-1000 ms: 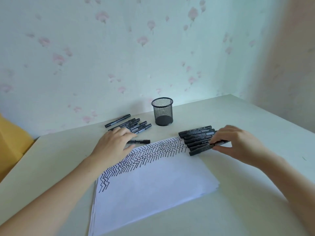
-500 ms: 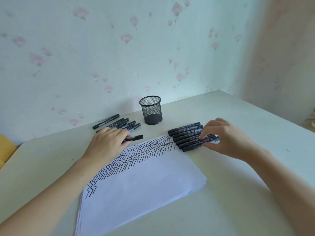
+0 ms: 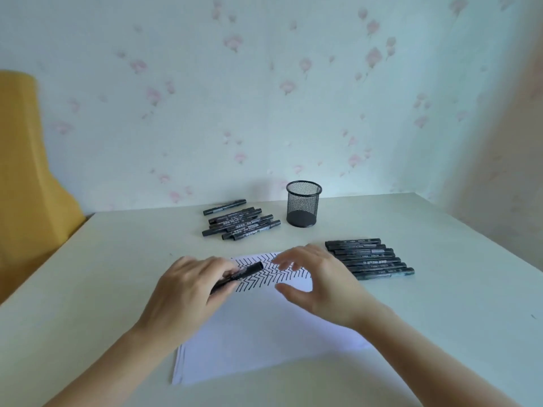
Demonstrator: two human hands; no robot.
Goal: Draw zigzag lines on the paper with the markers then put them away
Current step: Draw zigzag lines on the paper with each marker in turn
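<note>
Now 2 hands meet over the far end of the paper [image 3: 264,333]. The left hand [image 3: 188,292] has its fingers curled round 1 black marker [image 3: 239,274], which lies aslant across them, its dark end sticking out up and to the right above the drawn lines. The right hand [image 3: 320,284] hovers just beside it with fingers spread and lightly bent, thumb below, holding nothing; its fingertips are blurred and sit near the marker's end without touching it. Both forearms come in from the lower corners of the view. Beneath the hands, zigzag lines [image 3: 264,274] in black cover a band at the far end of the white sheet, partly hidden by both hands; the rest of the sheet is blank, and it appears to be a thin stack. To the right of the paper lies 1 neat row of 7 black markers [image 3: 370,258], side by side and touching. Farther back on the left lies a looser heap [image 3: 241,223] of about 7 or 8 markers, 1 of them set slightly apart behind. Between the 2 groups stands 1 black mesh pen cup [image 3: 303,204], upright, on the pale table [image 3: 88,289]. A floral wall [image 3: 264,98] rises behind, and a yellow shape [image 3: 26,171] stands at the left.
</note>
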